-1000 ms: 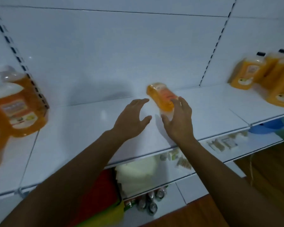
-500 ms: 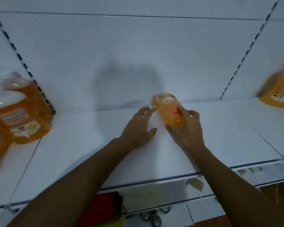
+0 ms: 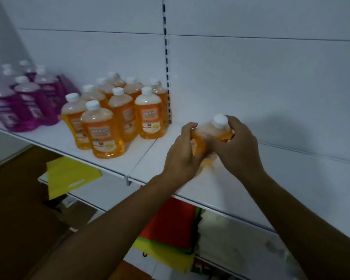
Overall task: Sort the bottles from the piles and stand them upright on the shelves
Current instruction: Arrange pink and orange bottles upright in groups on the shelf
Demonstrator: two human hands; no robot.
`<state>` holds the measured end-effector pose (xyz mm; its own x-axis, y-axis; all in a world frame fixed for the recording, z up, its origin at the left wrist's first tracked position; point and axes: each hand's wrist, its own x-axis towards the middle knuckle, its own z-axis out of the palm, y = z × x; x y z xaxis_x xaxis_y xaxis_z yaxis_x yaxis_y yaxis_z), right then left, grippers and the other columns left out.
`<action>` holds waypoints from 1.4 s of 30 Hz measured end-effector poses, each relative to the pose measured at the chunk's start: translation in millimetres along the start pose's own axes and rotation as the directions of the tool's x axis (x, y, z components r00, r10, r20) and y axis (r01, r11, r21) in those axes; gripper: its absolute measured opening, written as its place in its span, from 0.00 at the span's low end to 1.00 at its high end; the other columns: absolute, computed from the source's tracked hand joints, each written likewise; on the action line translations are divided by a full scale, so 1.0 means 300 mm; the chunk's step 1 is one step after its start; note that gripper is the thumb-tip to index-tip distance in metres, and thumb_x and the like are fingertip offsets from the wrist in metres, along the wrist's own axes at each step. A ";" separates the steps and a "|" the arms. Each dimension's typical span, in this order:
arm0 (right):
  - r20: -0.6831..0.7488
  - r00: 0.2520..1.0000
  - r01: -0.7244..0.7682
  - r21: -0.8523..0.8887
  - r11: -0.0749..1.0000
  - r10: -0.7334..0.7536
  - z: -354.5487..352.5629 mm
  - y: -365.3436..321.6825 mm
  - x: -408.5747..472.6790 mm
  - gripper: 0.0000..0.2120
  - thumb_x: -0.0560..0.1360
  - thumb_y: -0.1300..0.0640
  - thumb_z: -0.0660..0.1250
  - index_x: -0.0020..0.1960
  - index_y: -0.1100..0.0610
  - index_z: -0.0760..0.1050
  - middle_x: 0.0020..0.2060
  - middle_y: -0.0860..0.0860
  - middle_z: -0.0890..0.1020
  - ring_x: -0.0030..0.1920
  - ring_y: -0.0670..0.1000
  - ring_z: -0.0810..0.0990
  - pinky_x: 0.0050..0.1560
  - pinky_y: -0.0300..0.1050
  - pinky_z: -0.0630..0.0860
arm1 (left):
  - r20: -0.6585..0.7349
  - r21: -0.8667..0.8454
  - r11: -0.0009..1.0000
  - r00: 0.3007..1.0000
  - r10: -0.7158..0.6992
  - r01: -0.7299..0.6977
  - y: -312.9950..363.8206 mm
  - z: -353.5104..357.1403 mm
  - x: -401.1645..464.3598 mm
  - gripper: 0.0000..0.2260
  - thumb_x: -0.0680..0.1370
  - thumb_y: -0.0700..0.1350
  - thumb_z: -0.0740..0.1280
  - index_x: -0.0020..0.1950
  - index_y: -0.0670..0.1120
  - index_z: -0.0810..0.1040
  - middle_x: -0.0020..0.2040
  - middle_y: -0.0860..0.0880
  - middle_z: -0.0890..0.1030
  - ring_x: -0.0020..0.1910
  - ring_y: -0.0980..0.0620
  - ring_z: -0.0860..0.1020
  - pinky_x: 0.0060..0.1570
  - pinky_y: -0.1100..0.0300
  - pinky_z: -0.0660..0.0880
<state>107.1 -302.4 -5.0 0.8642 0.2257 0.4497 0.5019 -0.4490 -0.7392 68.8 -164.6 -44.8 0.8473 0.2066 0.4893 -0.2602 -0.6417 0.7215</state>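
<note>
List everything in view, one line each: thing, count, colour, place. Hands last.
held bottle: one, orange with white cap, between both hands over the shelf.
orange bottles: about ten, white caps, upright left of the hands.
purple bottles: several, far left, count unclear.
shelf: white, under the bottles.
slotted upright: one, white with dark slots, back panel.
yellow bag: one, lower shelf.
red bag: one, below.
left hand: grips the bottle's body.
right hand: holds the bottle near its cap.
</note>
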 end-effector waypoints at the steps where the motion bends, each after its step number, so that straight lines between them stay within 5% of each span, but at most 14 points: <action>1: 0.034 0.999 0.038 0.031 0.999 -0.039 0.046 -0.029 0.011 0.30 0.68 0.41 0.72 0.67 0.48 0.70 0.58 0.49 0.77 0.55 0.49 0.75 0.52 0.45 0.74 | -0.032 -0.031 1.000 0.999 0.000 -0.001 -0.017 -0.052 -0.008 0.27 0.74 0.57 0.67 0.69 0.48 0.63 0.60 0.51 0.76 0.56 0.55 0.76 0.53 0.51 0.77; 5: 0.153 0.976 0.136 0.139 0.981 -0.157 0.215 -0.120 0.062 0.32 0.70 0.49 0.74 0.71 0.50 0.66 0.63 0.50 0.74 0.60 0.49 0.74 0.57 0.45 0.75 | -0.116 -0.067 0.997 0.993 0.027 -0.035 -0.105 -0.239 0.009 0.22 0.79 0.49 0.66 0.70 0.46 0.65 0.61 0.51 0.75 0.58 0.55 0.76 0.53 0.52 0.79; 10: 0.124 0.980 0.129 0.178 0.975 -0.153 0.397 -0.166 0.146 0.27 0.70 0.50 0.74 0.67 0.50 0.70 0.60 0.46 0.77 0.56 0.47 0.77 0.55 0.46 0.79 | -0.145 -0.070 0.997 0.989 0.005 -0.016 -0.225 -0.368 0.054 0.23 0.79 0.49 0.66 0.72 0.49 0.65 0.63 0.55 0.75 0.61 0.60 0.75 0.57 0.59 0.77; 13: 0.102 0.981 0.144 0.168 0.975 -0.163 0.469 -0.164 0.177 0.26 0.71 0.50 0.74 0.66 0.50 0.71 0.57 0.44 0.77 0.55 0.46 0.77 0.54 0.44 0.79 | -0.111 -0.091 0.994 0.992 -0.062 0.052 -0.286 -0.382 0.077 0.27 0.80 0.50 0.64 0.76 0.49 0.58 0.68 0.50 0.73 0.66 0.53 0.73 0.61 0.50 0.76; 18: 0.074 0.991 0.095 0.164 0.982 -0.109 0.510 -0.139 0.202 0.23 0.71 0.47 0.73 0.64 0.49 0.72 0.53 0.40 0.76 0.53 0.45 0.77 0.53 0.46 0.79 | -0.084 -0.087 0.989 0.988 -0.126 0.119 -0.332 -0.364 0.101 0.34 0.79 0.55 0.61 0.79 0.54 0.45 0.74 0.52 0.66 0.70 0.53 0.68 0.66 0.49 0.71; 23: 0.082 0.989 0.105 0.182 0.978 -0.122 0.526 -0.120 0.221 0.23 0.72 0.48 0.72 0.64 0.50 0.71 0.58 0.46 0.78 0.58 0.48 0.77 0.56 0.52 0.79 | -0.143 -0.125 0.984 0.979 -0.146 0.128 -0.350 -0.328 0.112 0.33 0.79 0.56 0.62 0.79 0.55 0.48 0.74 0.58 0.64 0.71 0.58 0.67 0.67 0.51 0.71; 29: 0.036 0.975 0.207 0.203 0.957 -0.219 0.544 -0.094 0.184 0.33 0.71 0.45 0.73 0.71 0.52 0.65 0.66 0.48 0.72 0.66 0.47 0.71 0.61 0.47 0.76 | -0.218 -0.215 0.971 0.965 -0.148 0.101 -0.337 -0.257 0.060 0.34 0.76 0.54 0.69 0.76 0.59 0.53 0.68 0.72 0.64 0.67 0.69 0.66 0.59 0.74 0.69; 34: 0.070 0.945 0.303 0.178 0.936 -0.319 0.538 -0.086 0.181 0.33 0.73 0.44 0.70 0.73 0.50 0.63 0.69 0.48 0.70 0.69 0.49 0.68 0.63 0.49 0.75 | -0.264 -0.234 0.970 0.956 -0.127 0.064 -0.344 -0.216 0.038 0.29 0.77 0.48 0.69 0.73 0.58 0.59 0.69 0.57 0.71 0.68 0.57 0.71 0.64 0.55 0.73; 37: 0.085 0.940 0.311 0.188 0.932 -0.331 0.534 -0.063 0.194 0.28 0.74 0.49 0.70 0.72 0.51 0.66 0.69 0.48 0.71 0.69 0.49 0.69 0.64 0.51 0.75 | -0.253 -0.245 0.962 0.950 -0.182 0.119 -0.371 -0.203 0.030 0.27 0.77 0.46 0.69 0.73 0.49 0.62 0.67 0.55 0.74 0.65 0.56 0.74 0.63 0.50 0.75; 42: 0.065 0.938 0.323 0.194 0.926 -0.340 0.543 -0.033 0.200 0.27 0.75 0.49 0.70 0.71 0.52 0.67 0.68 0.48 0.71 0.68 0.49 0.70 0.62 0.48 0.75 | -0.230 -0.231 0.960 0.950 -0.213 0.159 -0.380 -0.206 0.025 0.27 0.78 0.46 0.69 0.74 0.48 0.61 0.68 0.54 0.73 0.65 0.56 0.74 0.64 0.48 0.74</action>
<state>159.8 -143.6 -52.3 0.6422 0.4208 0.6407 0.7506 -0.1757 -0.6370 76.2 -44.2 -93.3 0.7537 0.5024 0.4236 -0.2214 -0.4128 0.8835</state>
